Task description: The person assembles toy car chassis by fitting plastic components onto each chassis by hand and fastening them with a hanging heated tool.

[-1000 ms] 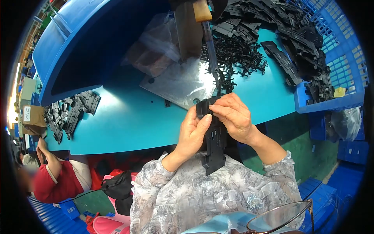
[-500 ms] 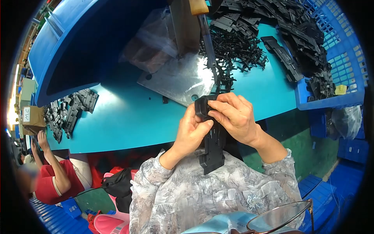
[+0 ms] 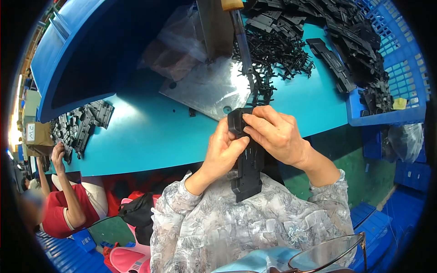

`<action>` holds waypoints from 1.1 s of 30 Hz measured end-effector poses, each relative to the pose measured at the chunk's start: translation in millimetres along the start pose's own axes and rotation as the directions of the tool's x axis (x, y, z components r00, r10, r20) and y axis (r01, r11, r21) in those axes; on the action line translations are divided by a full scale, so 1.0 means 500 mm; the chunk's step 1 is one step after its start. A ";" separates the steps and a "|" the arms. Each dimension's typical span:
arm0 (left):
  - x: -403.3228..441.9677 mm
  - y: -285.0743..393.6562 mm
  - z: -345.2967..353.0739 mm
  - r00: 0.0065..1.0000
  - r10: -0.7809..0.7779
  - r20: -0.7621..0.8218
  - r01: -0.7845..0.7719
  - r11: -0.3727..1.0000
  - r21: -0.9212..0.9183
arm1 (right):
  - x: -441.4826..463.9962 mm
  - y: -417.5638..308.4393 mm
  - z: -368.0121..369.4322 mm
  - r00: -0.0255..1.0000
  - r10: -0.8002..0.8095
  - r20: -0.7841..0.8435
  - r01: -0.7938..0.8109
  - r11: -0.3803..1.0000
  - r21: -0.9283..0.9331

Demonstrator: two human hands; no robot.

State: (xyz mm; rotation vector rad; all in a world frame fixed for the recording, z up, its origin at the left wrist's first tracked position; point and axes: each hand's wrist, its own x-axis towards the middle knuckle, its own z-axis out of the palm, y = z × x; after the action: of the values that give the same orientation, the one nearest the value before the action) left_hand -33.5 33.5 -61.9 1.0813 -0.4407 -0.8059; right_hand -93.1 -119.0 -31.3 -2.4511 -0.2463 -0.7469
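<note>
A long black plastic part (image 3: 248, 170) hangs down from between my hands, its upper end at the table's front edge and its lower end over my lap. My left hand (image 3: 221, 150) wraps round the upper end, thumb across the front. The fingers of my right hand (image 3: 277, 134) are pinched at the same end, on its right side; whether a small piece is between the fingertips is hidden. Just above my hands lie many small black pieces (image 3: 277, 57) in a heap, beside a shiny metal plate (image 3: 209, 91).
A screwdriver-like tool (image 3: 241, 41) hangs above the plate. Blue bin (image 3: 59, 59) at upper left; black parts (image 3: 86, 125) below it. A blue basket (image 3: 387, 119) with black parts stands right. Another person in a red top (image 3: 63, 211) sits at far left.
My right hand has shifted slightly at the part's upper end; my left hand keeps its hold. The other person's arm has reached up toward the parts on the left.
</note>
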 end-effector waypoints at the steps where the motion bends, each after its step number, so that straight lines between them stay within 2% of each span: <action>1: 0.000 0.002 -0.001 1.000 -0.016 0.006 0.016 1.000 0.007 | 0.001 0.002 -0.003 1.000 -0.011 0.011 0.011 1.000 0.000; 5: -0.001 0.009 0.003 0.999 -0.052 0.016 0.052 0.999 -0.003 | 0.006 0.020 -0.010 0.997 -0.020 0.071 0.012 0.993 0.115; 11: -0.002 0.003 0.000 0.999 -0.045 -0.007 0.045 0.999 -0.024 | -0.002 0.009 0.005 1.000 0.011 0.011 -0.012 0.997 0.072; 14: -0.005 -0.001 0.007 0.998 -0.041 -0.041 0.039 0.998 -0.049 | -0.011 0.023 0.008 0.998 0.051 -0.027 -0.044 0.972 0.231; 17: -0.006 0.001 0.013 0.997 -0.034 -0.066 0.030 0.997 -0.065 | -0.038 0.005 -0.005 0.924 0.383 -0.003 -0.355 0.859 0.369; 20: -0.006 0.001 0.011 0.997 -0.047 -0.058 0.045 0.998 -0.043 | -0.063 0.014 0.003 0.880 0.473 0.049 -0.442 0.777 0.448; 21: -0.007 0.000 0.011 0.997 -0.057 -0.050 0.055 0.998 -0.030 | -0.064 0.015 0.005 0.900 0.436 0.014 -0.401 0.814 0.420; 27: -0.002 0.000 0.015 0.998 -0.023 -0.059 0.022 1.000 -0.011 | -0.068 0.027 -0.007 0.858 0.496 0.133 -0.483 0.691 0.537; 30: -0.002 -0.003 0.014 0.998 -0.021 -0.057 0.020 1.000 -0.016 | -0.063 0.034 -0.015 0.888 0.428 0.166 -0.446 0.718 0.534; 33: 0.000 0.000 0.018 0.996 -0.031 -0.089 0.027 0.999 -0.037 | -0.055 0.042 -0.018 0.941 0.310 0.138 -0.340 0.850 0.402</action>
State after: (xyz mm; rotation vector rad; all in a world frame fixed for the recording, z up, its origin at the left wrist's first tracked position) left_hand -39.6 28.3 -58.1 1.0883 -0.3346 -0.7850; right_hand -113.1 -141.7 -50.3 -2.0317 -0.0075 -0.4086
